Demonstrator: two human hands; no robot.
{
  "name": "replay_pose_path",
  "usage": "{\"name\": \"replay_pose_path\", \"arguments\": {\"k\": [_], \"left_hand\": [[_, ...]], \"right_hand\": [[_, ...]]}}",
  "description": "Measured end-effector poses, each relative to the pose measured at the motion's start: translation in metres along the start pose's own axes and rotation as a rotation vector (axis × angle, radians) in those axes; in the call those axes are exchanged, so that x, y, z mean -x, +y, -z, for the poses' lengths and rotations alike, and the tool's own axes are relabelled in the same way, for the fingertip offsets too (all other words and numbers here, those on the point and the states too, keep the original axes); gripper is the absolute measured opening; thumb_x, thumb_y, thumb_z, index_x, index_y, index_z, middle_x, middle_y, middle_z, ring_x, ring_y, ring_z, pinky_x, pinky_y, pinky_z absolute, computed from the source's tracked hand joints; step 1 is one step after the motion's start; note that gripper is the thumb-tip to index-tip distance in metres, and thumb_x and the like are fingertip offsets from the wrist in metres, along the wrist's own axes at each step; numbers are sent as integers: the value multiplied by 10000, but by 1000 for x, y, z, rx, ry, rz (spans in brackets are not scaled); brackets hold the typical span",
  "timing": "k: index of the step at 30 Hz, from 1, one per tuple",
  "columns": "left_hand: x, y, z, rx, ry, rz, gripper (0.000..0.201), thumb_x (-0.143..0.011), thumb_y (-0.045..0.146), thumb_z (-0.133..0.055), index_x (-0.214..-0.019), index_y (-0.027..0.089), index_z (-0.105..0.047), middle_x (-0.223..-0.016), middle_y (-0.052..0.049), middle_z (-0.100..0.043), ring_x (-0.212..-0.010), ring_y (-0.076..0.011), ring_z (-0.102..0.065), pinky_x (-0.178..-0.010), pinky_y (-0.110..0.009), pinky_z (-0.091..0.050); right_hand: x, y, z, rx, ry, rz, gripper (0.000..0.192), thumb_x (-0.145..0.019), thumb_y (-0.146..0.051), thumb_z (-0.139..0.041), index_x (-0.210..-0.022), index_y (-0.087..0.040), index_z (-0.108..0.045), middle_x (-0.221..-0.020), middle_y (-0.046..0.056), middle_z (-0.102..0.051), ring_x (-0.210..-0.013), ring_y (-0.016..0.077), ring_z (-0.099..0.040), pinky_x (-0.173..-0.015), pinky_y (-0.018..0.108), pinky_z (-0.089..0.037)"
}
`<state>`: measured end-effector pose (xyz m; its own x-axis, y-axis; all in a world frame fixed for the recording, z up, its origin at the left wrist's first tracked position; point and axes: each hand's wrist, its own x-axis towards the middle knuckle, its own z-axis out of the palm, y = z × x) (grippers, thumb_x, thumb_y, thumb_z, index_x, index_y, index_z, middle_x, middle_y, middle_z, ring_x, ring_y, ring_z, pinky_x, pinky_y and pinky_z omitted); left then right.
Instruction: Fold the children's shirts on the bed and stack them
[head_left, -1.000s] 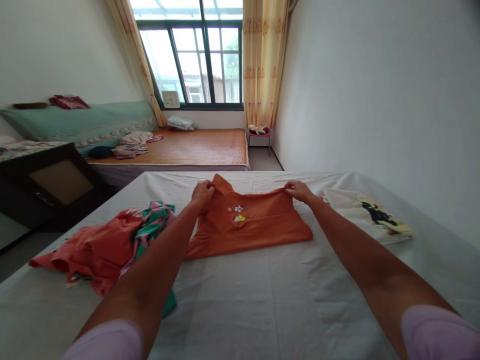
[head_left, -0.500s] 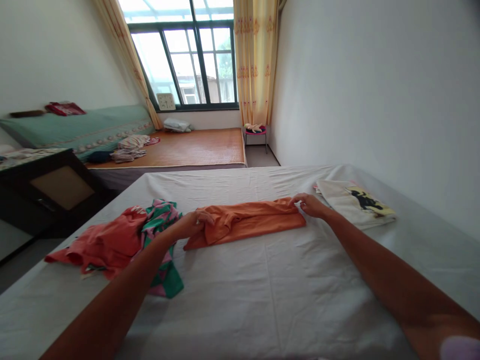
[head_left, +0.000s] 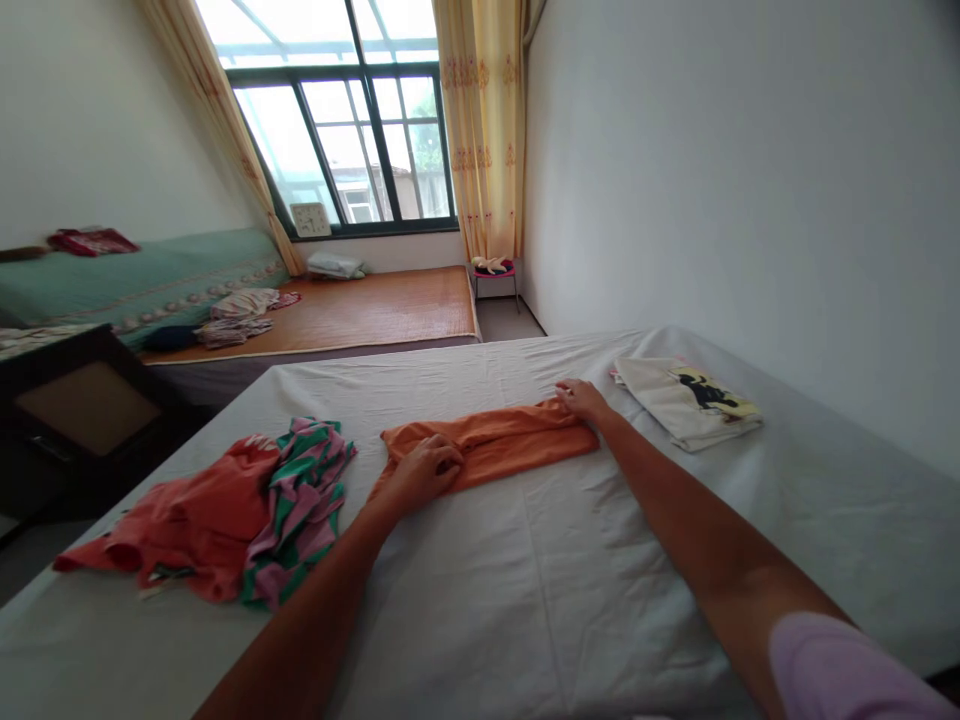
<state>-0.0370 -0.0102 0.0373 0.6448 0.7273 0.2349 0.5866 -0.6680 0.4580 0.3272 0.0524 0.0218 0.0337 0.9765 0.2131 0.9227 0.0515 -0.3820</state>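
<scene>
Counts, relative to the orange garment (head_left: pixel 491 447) on the white bed (head_left: pixel 585 600): 1 orange garment, 2 hands on it, left hand (head_left: pixel 424 470) and right hand (head_left: pixel 579 398); 2 loose garments to its left, coral one (head_left: pixel 191 515) and green-pink striped one (head_left: pixel 300 500); 1 folded white shirt (head_left: pixel 686 402) to its right

Your left hand (head_left: pixel 424 470) covers the near-left part of the orange shirt (head_left: pixel 495 450), so the cloth beneath it cannot be read. Left of that shirt, the striped garment (head_left: pixel 300 500) overlaps and hides part of the red garment (head_left: pixel 187 520). Right of the shirt, the print on the folded white shirt (head_left: pixel 686 400) is too small to make out.
</scene>
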Motion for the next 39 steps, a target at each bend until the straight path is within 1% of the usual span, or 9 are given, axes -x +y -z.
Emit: {"name": "replay_pose_path", "arguments": {"k": [5,12,16,18,20,24,27,33,39], "left_hand": [[7,-8,4,110,-21,-15,196,-885,273,-515,-884,206,-699,-930,-48,-639,-881,-167,-600,-826,-286,-470],[9,-9,3,138,-21,64,206,-892,301,-509,-913,225,-699,-972,-28,-689,-973,-189,-619,-894,-304,-462],[7,-18,4,135,203,216,285,-920,321,-443,-1070,202,-654,-1033,-50,-699,-956,-195,-637,-865,-326,-494],[4,-23,4,38,324,247,319,-932,287,-388,-1100,195,-643,-1079,-61,-688,-1006,-200,-623,-912,-351,-480],[-1,-28,3,-84,343,212,355,-938,261,-348,-1127,192,-641,-1161,-68,-664,-1113,-204,-579,-1001,-377,-429],[-7,-37,-10,-293,102,133,436,-967,340,-315,-1312,206,-547,-1386,-57,-534,-1311,-217,-433,-1123,-407,-295],[-4,-42,-19,-447,-6,254,517,-974,417,-289,-1414,192,-444,-1480,-89,-419,-1383,-259,-337,-1140,-438,-242],[6,-40,-19,-578,-33,468,635,-965,514,-244,-1464,137,-357,-1533,-135,-306,-1431,-285,-228,-1148,-448,-194],[9,-44,-19,-556,20,585,605,-966,477,-248,-1468,152,-340,-1548,-112,-279,-1432,-296,-218,-1128,-491,-226]], "right_hand": [[-14,16,-10,-45,-45,-11,168,-821,-316,-624,-861,-185,-721,-951,37,-727,-904,165,-638,-817,228,-442],[-14,18,-20,-30,81,-201,223,-885,-391,-544,-964,-204,-637,-880,51,-707,-817,190,-638,-668,253,-422],[-9,13,-13,2,192,-240,264,-907,-418,-510,-1031,-211,-617,-963,79,-697,-893,229,-629,-725,296,-443],[-7,3,-7,18,305,-163,290,-948,-357,-430,-1101,-183,-605,-1078,115,-669,-1012,243,-597,-834,325,-446],[-1,-16,-6,-7,323,15,321,-967,-276,-360,-1154,-169,-598,-1146,121,-649,-1089,230,-567,-934,335,-421],[21,-66,-27,-116,-35,447,395,-977,-262,-310,-1268,-210,-572,-1239,72,-637,-1155,180,-561,-1023,335,-393],[35,-84,-48,-12,-191,554,488,-984,-427,-292,-1397,-233,-466,-1436,59,-483,-1346,203,-398,-1124,396,-270],[30,-43,-45,232,-217,245,582,-973,-493,-219,-1478,-227,-333,-1535,54,-324,-1423,219,-252,-1159,467,-138],[24,-1,-35,270,-169,-27,574,-972,-462,-191,-1488,-234,-295,-1561,41,-268,-1432,213,-214,-1142,471,-181]]}}
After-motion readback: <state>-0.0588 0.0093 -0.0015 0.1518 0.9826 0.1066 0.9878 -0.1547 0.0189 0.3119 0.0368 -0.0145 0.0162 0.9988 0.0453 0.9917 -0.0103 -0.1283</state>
